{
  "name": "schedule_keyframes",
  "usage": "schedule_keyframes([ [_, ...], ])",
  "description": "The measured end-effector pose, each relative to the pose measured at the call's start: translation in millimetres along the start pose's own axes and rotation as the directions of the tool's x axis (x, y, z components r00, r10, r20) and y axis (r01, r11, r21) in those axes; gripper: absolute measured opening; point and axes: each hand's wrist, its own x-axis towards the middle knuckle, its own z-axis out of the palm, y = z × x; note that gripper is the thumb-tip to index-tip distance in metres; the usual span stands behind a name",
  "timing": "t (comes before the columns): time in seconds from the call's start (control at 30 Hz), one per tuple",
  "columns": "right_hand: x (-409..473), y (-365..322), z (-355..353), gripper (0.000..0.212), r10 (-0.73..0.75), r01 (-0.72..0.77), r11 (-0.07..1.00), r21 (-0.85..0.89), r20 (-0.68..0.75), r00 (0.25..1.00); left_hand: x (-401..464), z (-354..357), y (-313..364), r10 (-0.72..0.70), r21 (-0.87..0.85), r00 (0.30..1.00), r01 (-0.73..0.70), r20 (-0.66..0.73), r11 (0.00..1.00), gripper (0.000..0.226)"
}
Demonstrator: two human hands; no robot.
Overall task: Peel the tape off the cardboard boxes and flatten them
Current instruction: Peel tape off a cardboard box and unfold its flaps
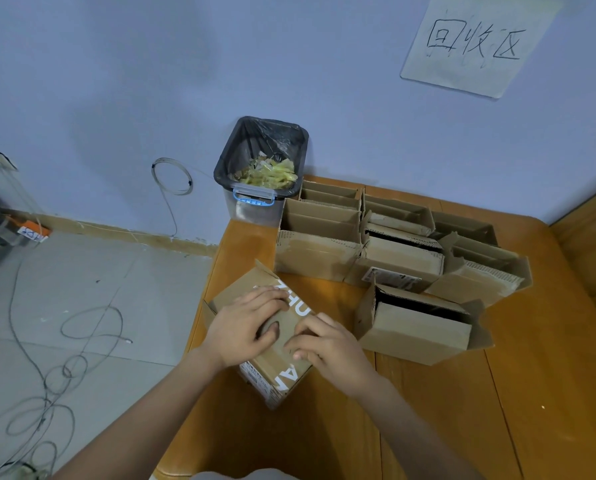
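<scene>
Both grips [244,327] [327,348] flat on box [282,358], orange table [428,410], grey floor [82,289]

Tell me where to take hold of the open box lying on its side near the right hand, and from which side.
Judging by its pose, grip the open box by its top wall at the mouth, from above. The dark opening faces up and away, flaps splayed, so fingers could hook inside with the thumb on the outer face. The right hand is nearest.

Your left hand [244,327] lay flat, fingers spread and pressing down — your right hand [327,348] sat just beside it, fingertips bent and touching down, both forearms reaching forward.
</scene>
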Motion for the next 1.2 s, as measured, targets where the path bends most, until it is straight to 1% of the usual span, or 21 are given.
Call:
schedule_keyframes([
  [0.13, 1.7, -2.1, 2.8, 0.007, -0.050, 0.047, 0.997, -0.057, -0.054, 0.997, -0.3, 1.9, -0.8, -0.008, -0.008, 1.000, 0.008, 0.001, 1.000, 0.039],
  [0.27, 4.4, -6.6, 11.3, 0.014, -0.089, 0.072, 0.989, -0.130, -0.135, 0.987, -0.5, 2.4, -0.7, 0.000, 0.006, 1.000, 0.000, 0.004, 1.000, 0.039],
  [0.33, 3.0, -6.2, 14.0, 0.014, -0.090, 0.068, 0.986, -0.150, -0.151, 0.984, 0.2, 2.0, -0.9, 0.005, 0.004, 1.000, -0.005, 0.008, 1.000, 0.039],
  [0.43, -1.9, -4.0, 14.0, 0.013, -0.065, 0.046, 0.991, -0.123, -0.152, 0.986, 1.5, 1.7, -1.2, 0.016, 0.004, 1.000, -0.016, 0.015, 1.000, 0.038],
  [0.53, -9.5, -1.6, 8.8, 0.019, -0.015, 0.003, 0.996, -0.093, -0.132, 0.991, 1.5, 1.4, -1.8, 0.018, 0.006, 1.000, -0.018, 0.012, 1.000, 0.037],
  [0.77, -30.7, -0.4, -1.4, 0.012, 0.090, -0.090, 0.996, 0.005, -0.119, 0.989, 3.0, 2.1, -2.2, 0.021, 0.018, 1.000, -0.021, 0.023, 1.000, 0.038],
  [0.97, -37.7, -0.3, -7.5, 0.029, 0.101, -0.099, 0.995, 0.021, -0.173, 0.980, 3.6, 2.4, -3.2, 0.025, 0.012, 1.000, -0.025, 0.015, 1.000, 0.036],
  [1.2, -42.0, -5.8, -8.0, 0.029, 0.096, -0.102, 0.995, -0.014, -0.258, 0.962, 2.9, 2.5, -3.5, 0.015, 0.009, 1.000, -0.015, 0.009, 1.000, 0.036],
])
